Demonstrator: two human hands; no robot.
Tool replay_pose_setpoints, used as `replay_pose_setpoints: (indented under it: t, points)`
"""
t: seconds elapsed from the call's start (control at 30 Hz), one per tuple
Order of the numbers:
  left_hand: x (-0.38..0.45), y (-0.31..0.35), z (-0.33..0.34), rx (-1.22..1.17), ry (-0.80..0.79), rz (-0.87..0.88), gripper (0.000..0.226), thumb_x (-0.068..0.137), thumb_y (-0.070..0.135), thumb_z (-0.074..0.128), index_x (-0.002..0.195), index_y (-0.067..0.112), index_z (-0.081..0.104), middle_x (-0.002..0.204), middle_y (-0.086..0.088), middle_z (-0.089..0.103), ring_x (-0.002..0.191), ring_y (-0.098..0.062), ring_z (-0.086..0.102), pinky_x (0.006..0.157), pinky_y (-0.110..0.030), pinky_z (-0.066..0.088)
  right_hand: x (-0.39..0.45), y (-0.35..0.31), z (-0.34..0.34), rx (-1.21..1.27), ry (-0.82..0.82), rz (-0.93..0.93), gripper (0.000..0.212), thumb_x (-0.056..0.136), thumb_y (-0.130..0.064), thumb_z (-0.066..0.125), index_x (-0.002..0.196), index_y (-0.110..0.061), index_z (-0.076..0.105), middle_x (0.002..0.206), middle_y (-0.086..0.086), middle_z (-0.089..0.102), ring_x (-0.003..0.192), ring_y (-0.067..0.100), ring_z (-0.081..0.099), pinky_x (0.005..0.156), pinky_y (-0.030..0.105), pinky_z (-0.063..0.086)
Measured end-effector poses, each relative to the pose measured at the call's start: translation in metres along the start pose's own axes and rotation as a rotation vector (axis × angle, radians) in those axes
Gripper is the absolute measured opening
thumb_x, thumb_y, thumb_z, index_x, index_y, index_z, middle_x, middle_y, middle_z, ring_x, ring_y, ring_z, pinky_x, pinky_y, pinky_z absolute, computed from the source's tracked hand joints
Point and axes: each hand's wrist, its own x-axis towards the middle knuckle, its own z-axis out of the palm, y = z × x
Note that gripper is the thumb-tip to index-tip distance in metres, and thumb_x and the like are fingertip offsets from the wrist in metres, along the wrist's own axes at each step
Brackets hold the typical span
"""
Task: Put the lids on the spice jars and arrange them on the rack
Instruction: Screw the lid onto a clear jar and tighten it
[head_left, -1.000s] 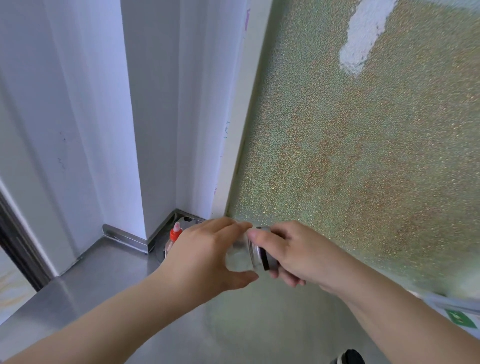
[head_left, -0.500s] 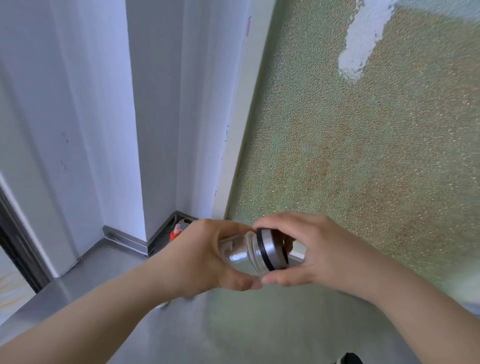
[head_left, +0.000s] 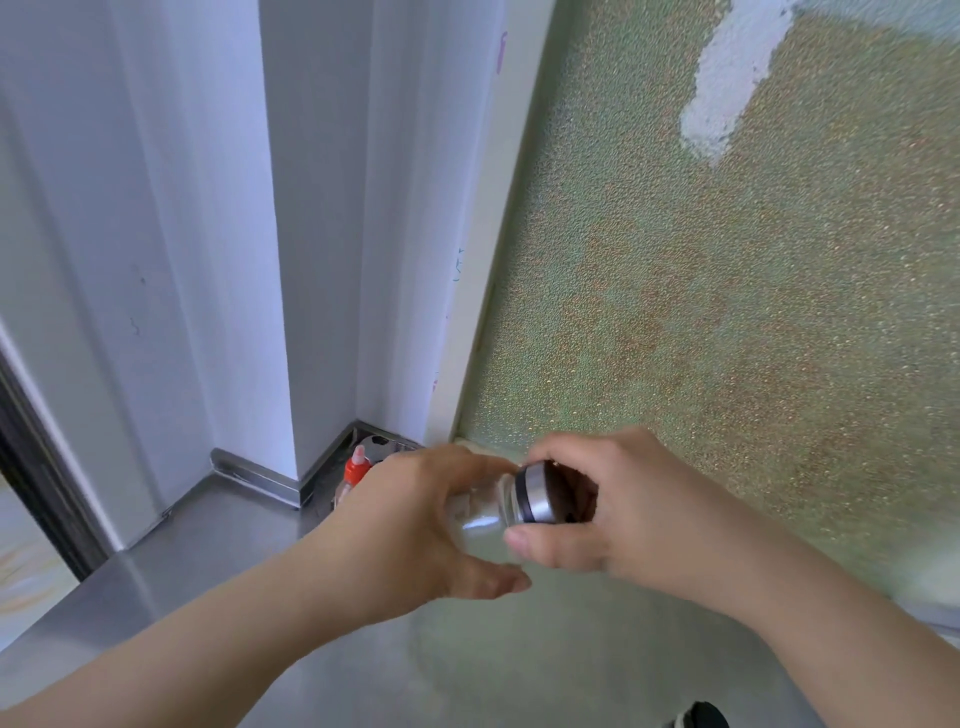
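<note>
Fingers of left hand (head_left: 415, 525) grip one glass jar (head_left: 480, 512); right hand (head_left: 613, 506) pinches its one lid (head_left: 535, 492).

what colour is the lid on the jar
Silver with a black band, on the lid; head view.

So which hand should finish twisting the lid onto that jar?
Probably the right hand: its fingers already curl around the metal lid, while the left hand grips the glass jar to steady it.

No legible text anywhere.
</note>
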Motion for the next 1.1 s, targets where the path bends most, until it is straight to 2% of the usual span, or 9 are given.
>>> replay_pose_setpoints:
  t: [0.13, 0.3, 0.5, 0.6, 0.67, 0.7, 0.77, 0.87, 1.1]
  points:
    - [-0.002, -0.01, 0.008, 0.078, 0.118, 0.118, 0.063, 0.049, 0.057, 0.069, 0.106, 0.033, 0.061, 0.071, 0.035, 0.051, 0.075, 0.017, 0.048, 0.068, 0.0, 0.035, 0.001, 0.0, 0.007, 0.201, -0.006, 0.101, 0.037, 0.072, -0.052, 0.065, 0.077, -0.016, 0.061, 0.056, 0.003, 0.064, 0.045, 0.01, 0.058, 0.047, 0.029, 0.049]
    - [-0.001, -0.013, 0.01, 0.308, 0.149, 0.205, 0.061, 0.055, 0.057, 0.061, 0.106, 0.023, 0.063, 0.082, 0.013, 0.065, 0.072, 0.0, 0.054, 0.063, -0.008, 0.036, 0.005, -0.003, 0.013, 0.442, -0.112, 0.253, 0.038, 0.086, -0.04, 0.057, 0.061, -0.011, 0.058, 0.051, 0.008, 0.061, 0.042, 0.017, 0.057, 0.042, 0.02, 0.042]
    - [0.001, -0.016, 0.016, 0.169, 0.087, 0.077, 0.055, 0.052, 0.056, 0.066, 0.102, 0.034, 0.058, 0.074, 0.021, 0.059, 0.074, 0.004, 0.052, 0.062, -0.007, 0.036, 0.015, -0.001, 0.019, 0.495, -0.3, 0.472, 0.06, 0.087, -0.06, 0.04, 0.078, -0.006, 0.063, 0.057, 0.013, 0.06, 0.038, 0.015, 0.053, 0.036, 0.018, 0.04]
    - [0.002, -0.015, 0.012, -0.028, -0.01, -0.123, 0.044, 0.055, 0.042, 0.081, 0.094, 0.036, 0.062, 0.063, 0.022, 0.06, 0.058, 0.007, 0.053, 0.053, -0.007, 0.039, 0.01, 0.006, 0.009, 0.338, -0.345, 0.288, 0.066, 0.071, -0.072, 0.037, 0.127, -0.036, 0.046, 0.103, -0.009, 0.063, 0.063, -0.004, 0.065, 0.066, 0.014, 0.053]
    - [0.004, -0.018, 0.005, -0.086, -0.025, -0.167, 0.043, 0.055, 0.037, 0.083, 0.093, 0.033, 0.064, 0.061, 0.01, 0.06, 0.049, 0.0, 0.048, 0.046, -0.015, 0.044, 0.007, 0.01, -0.002, 0.214, -0.324, 0.103, 0.072, 0.068, -0.065, 0.058, 0.131, -0.06, 0.024, 0.122, -0.032, 0.047, 0.093, -0.017, 0.058, 0.089, 0.011, 0.046]
    - [0.005, -0.019, 0.003, -0.091, -0.031, -0.164, 0.044, 0.054, 0.038, 0.083, 0.093, 0.031, 0.065, 0.066, 0.002, 0.063, 0.051, -0.004, 0.048, 0.054, -0.026, 0.049, 0.006, 0.011, -0.004, 0.198, -0.296, 0.06, 0.074, 0.067, -0.056, 0.07, 0.128, -0.063, 0.028, 0.123, -0.033, 0.049, 0.101, -0.016, 0.056, 0.091, 0.013, 0.045]
    - [0.004, -0.017, 0.0, -0.087, -0.054, -0.147, 0.046, 0.053, 0.039, 0.083, 0.094, 0.03, 0.065, 0.077, -0.002, 0.065, 0.059, -0.011, 0.053, 0.066, -0.033, 0.051, 0.007, 0.014, 0.0, 0.191, -0.224, -0.002, 0.067, 0.067, -0.04, 0.08, 0.121, -0.055, 0.043, 0.111, -0.026, 0.06, 0.097, -0.01, 0.059, 0.085, 0.01, 0.047]
    - [0.001, -0.014, 0.003, -0.104, -0.02, -0.126, 0.05, 0.054, 0.034, 0.084, 0.1, 0.032, 0.064, 0.084, 0.021, 0.065, 0.068, 0.002, 0.059, 0.058, -0.012, 0.048, 0.01, 0.015, 0.008, 0.183, -0.163, -0.021, 0.058, 0.067, -0.042, 0.079, 0.118, -0.046, 0.05, 0.098, -0.017, 0.065, 0.085, -0.005, 0.062, 0.076, 0.013, 0.048]
    - [-0.005, -0.02, 0.015, 0.069, 0.097, -0.035, 0.069, 0.046, 0.062, 0.059, 0.11, 0.036, 0.059, 0.083, 0.011, 0.066, 0.078, -0.005, 0.054, 0.072, -0.026, 0.047, 0.01, 0.016, 0.021, 0.294, -0.108, -0.033, 0.039, 0.071, -0.04, 0.076, 0.105, -0.035, 0.056, 0.079, -0.004, 0.064, 0.066, 0.01, 0.058, 0.061, 0.026, 0.048]
